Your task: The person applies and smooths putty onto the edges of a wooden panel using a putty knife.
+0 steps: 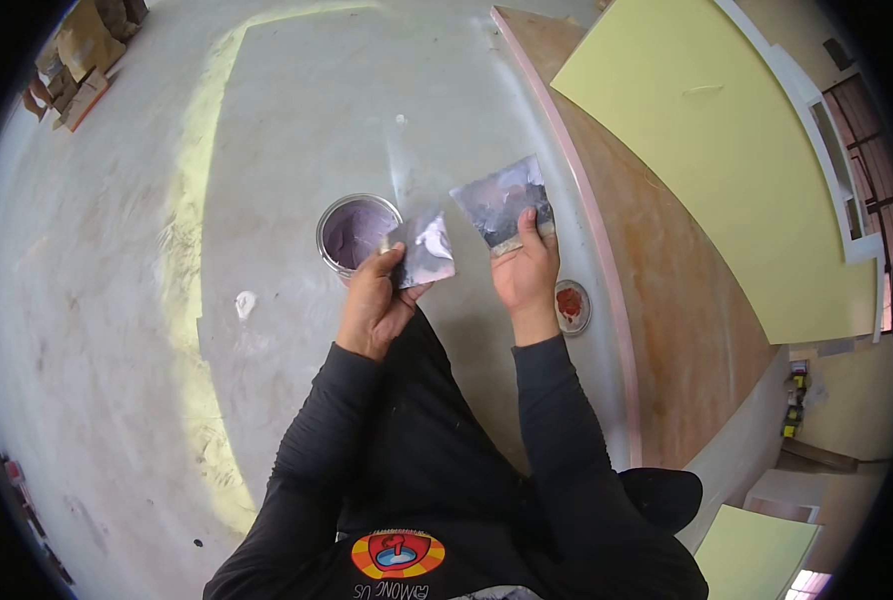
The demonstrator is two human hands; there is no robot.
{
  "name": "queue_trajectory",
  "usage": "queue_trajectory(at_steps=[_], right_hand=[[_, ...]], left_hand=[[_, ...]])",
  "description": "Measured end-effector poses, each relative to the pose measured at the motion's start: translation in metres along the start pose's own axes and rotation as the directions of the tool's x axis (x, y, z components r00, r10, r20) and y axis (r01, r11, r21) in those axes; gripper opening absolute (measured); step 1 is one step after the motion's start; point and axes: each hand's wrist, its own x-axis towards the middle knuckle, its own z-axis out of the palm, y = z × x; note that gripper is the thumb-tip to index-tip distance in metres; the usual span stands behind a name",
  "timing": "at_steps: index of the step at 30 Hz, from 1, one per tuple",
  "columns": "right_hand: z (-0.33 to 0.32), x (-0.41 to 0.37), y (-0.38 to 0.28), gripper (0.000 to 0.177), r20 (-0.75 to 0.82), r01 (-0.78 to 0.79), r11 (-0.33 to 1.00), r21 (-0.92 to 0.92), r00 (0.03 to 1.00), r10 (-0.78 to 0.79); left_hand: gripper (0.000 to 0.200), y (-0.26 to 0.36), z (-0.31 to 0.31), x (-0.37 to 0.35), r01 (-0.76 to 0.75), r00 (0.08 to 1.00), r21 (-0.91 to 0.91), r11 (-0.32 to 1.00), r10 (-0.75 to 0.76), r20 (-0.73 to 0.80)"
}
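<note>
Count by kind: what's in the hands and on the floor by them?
Wide putty-smeared metal scrapers: 2, in left hand and right hand
Round open metal tin of lilac paste: 1
Round red-stained lid: 1
Total: 4

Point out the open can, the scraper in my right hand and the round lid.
open can (321, 232): head view, left rim.
right-hand scraper (502, 200): head view, blade middle.
round lid (573, 306): head view, red centre.

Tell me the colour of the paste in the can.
Pale lilac paste, clearest in the head view.
</note>
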Motion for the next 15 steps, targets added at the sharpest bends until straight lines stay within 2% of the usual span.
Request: queue_trajectory(at_steps=[1, 3, 7, 9, 11, 12, 13, 15], right_hand=[[0.001, 0.0, 0.0, 0.03, -0.001, -0.002, 1.0, 0.003, 1.0, 0.002], [0.002, -0.001, 0.002, 0.032, 0.006, -0.097, 0.986, 0.137, 0.995, 0.097], [-0.016, -0.011, -0.001, 0.031, -0.022, -0.133, 0.979, 0.152, 0.99, 0.138], [-0.024, -0.018, -0.005, 0.032, 0.042, -0.105, 0.994, -0.012, 0.994, 0.106], [-0.029, -0.023, -0.008, 0.032, -0.025, -0.059, 0.998, 0.011, 0.998, 0.059], [-0.027, -0.024, -0.01, 0.032, -0.084, -0.021, 0.999, 0.032, 0.996, 0.023], [-0.024, -0.024, -0.011, 0.032, -0.088, -0.016, 0.999, 0.031, 0.996, 0.018], [-0.016, -0.027, -0.009, 0.032, -0.152, 0.106, 0.994, -0.004, 0.983, -0.105]], left_hand=[[0.03, -0.001, 0.003, 0.0, -0.001, 1.0, 0.002, 1.0, 0.001, -0.003], [0.03, -0.002, 0.007, 0.001, 0.083, 0.995, -0.044, 0.996, -0.08, 0.053], [0.031, 0.002, 0.007, 0.0, 0.024, 0.986, -0.006, 1.0, -0.022, 0.164], [0.032, 0.004, 0.013, -0.004, 0.03, 0.975, 0.02, 0.999, -0.034, 0.222], [0.031, 0.005, 0.024, -0.007, -0.054, 0.98, -0.025, 0.998, 0.057, 0.19], [0.031, 0.003, 0.024, -0.003, -0.175, 0.968, 0.084, 0.981, 0.156, 0.196], [0.031, -0.004, 0.025, -0.001, -0.17, 0.968, 0.086, 0.982, 0.15, 0.199], [0.031, -0.024, 0.034, -0.003, -0.4, 0.913, 0.203, 0.894, 0.407, 0.009]])
